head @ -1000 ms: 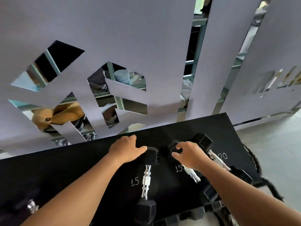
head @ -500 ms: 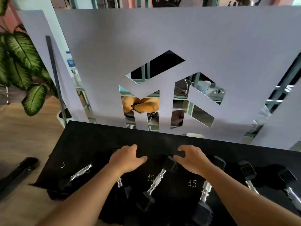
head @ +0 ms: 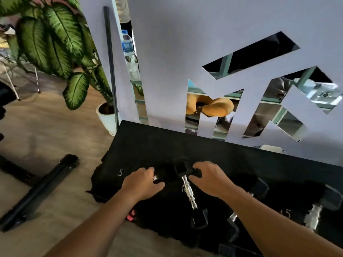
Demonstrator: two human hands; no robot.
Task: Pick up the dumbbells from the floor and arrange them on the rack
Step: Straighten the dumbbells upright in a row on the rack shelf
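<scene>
Both hands hover palm-down over the rack [head: 148,145], fingers loosely spread, gripping nothing. One dumbbell [head: 188,190] lies between the left hand [head: 142,184] and right hand [head: 208,179]; another dumbbell [head: 315,212] rests well right of the right hand.

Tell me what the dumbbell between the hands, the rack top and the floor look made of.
Dumbbell: the handle looks like polished metal, bright and ridged; the black, matte, blocky heads are probably rubber-coated. Rack top: a flat, dull black surface with pale numerals; it could be a rubber mat or fabric, and its ragged left edge hints at something soft. Floor: wood-look planks with a faint sheen, possibly laminate.
</scene>
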